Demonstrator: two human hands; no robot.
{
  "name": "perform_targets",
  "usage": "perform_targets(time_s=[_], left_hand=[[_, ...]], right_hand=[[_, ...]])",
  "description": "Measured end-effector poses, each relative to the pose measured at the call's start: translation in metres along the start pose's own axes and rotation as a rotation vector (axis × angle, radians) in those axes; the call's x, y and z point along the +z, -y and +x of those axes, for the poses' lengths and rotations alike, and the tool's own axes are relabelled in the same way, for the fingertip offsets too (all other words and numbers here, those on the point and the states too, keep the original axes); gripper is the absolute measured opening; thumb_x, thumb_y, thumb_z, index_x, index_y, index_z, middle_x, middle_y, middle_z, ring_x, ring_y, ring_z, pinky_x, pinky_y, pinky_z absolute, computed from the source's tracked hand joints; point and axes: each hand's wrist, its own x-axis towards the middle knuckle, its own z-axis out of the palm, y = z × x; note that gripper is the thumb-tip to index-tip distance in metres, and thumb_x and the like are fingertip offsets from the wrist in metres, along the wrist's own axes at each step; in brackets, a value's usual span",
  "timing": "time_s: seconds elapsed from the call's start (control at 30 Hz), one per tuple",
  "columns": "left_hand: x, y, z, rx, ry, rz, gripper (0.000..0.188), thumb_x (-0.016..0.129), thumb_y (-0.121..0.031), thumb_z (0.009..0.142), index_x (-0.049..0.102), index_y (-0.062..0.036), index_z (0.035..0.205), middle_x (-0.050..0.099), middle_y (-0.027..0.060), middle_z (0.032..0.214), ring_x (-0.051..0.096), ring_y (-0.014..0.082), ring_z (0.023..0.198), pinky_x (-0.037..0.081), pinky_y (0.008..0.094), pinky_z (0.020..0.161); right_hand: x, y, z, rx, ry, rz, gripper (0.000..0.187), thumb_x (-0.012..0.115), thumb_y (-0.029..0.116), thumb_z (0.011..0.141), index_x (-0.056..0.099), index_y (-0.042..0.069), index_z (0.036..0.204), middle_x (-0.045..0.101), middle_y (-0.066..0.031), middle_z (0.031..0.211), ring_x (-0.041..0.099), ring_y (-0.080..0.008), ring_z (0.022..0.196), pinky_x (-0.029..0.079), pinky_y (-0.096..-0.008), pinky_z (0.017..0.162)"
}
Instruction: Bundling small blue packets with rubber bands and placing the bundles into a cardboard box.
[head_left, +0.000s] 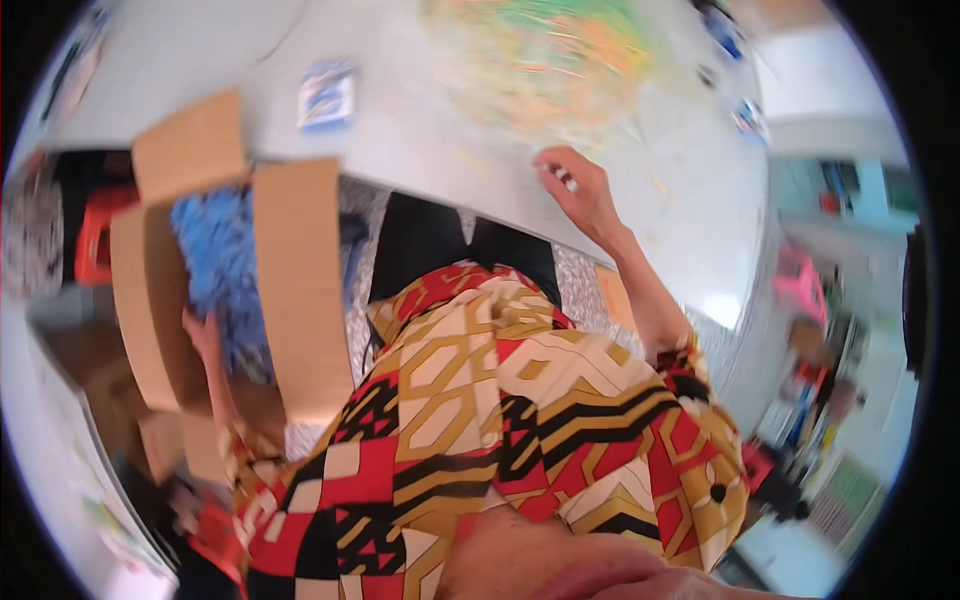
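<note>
At my left stands an open cardboard box (300, 290), its flaps spread, with a heap of small blue pieces (222, 245) inside. My left hand (205, 338) reaches into the box beside the near left part of the heap; its fingers are blurred and partly hidden. Over the white table (420, 150), my right hand (578, 188) is closed with the fingers curled inward. Small white and dark spots show at its fingers, too small to name. Just beyond it lies a blurred pile of thin green, orange and yellow pieces (545, 65).
A small blue-and-white pack (327, 96) lies on the table beyond the box. Dark and blue items (722, 30) sit at the far right edge. A red crate or stool (95, 235) stands left of the box, and a pink stool (800, 282) is off to the right.
</note>
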Motion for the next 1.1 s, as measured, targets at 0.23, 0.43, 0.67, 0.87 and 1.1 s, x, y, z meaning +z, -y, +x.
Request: perform_targets(time_s=[0.23,0.43,0.67,0.87,1.1], left_hand=[[0.041,-0.229,0.014,0.274,-0.118,0.056,0.056,0.060,-0.006,0.081,0.038,0.0049,0.131,0.046,0.0203,0.129,0.044,0.0305,0.121,0.034,0.0377,0.102],[0.111,-0.395,-0.015,0.604,0.190,-0.117,0.046,0.060,-0.006,0.082,0.045,0.0010,0.126,0.047,0.0172,0.130,0.043,0.0311,0.121,0.033,0.0370,0.101],[0.198,-0.450,0.014,0.923,-0.050,-0.132,0.040,0.067,-0.010,0.077,0.055,-0.0051,0.115,0.055,0.0139,0.117,0.049,0.0325,0.110,0.040,0.0414,0.093],[0.169,-0.389,0.065,0.411,-0.172,0.022,0.053,0.070,-0.035,0.076,0.057,-0.0020,0.115,0.057,0.0176,0.111,0.054,0.0316,0.105,0.044,0.0381,0.089],[0.176,-0.393,0.046,0.368,-0.081,0.329,0.079,0.068,-0.056,0.069,0.051,0.0031,0.119,0.054,0.0204,0.117,0.052,0.0341,0.109,0.042,0.0424,0.091]], right_hand=[[-0.084,-0.040,0.014,0.092,-0.325,-0.017,0.019,0.059,0.006,0.084,0.061,0.004,0.102,0.062,-0.0017,0.095,0.057,-0.0095,0.079,0.047,-0.0241,0.067],[-0.097,-0.067,0.059,0.094,-0.445,0.002,0.019,0.059,0.009,0.085,0.060,0.005,0.104,0.063,-0.0010,0.099,0.058,-0.0112,0.080,0.049,-0.0250,0.073],[-0.083,-0.045,0.054,-0.023,-0.315,0.010,0.020,0.058,0.012,0.088,0.060,0.006,0.107,0.063,-0.0037,0.098,0.059,-0.0117,0.088,0.049,-0.0272,0.079],[-0.079,-0.017,-0.006,0.139,-0.250,0.048,0.018,0.057,0.013,0.090,0.061,0.003,0.104,0.062,-0.0023,0.099,0.056,-0.0105,0.088,0.046,-0.0256,0.080],[-0.070,0.002,-0.019,0.111,-0.287,0.078,0.013,0.058,0.007,0.088,0.062,0.002,0.099,0.065,-0.0039,0.094,0.059,-0.0125,0.083,0.048,-0.0268,0.076]])
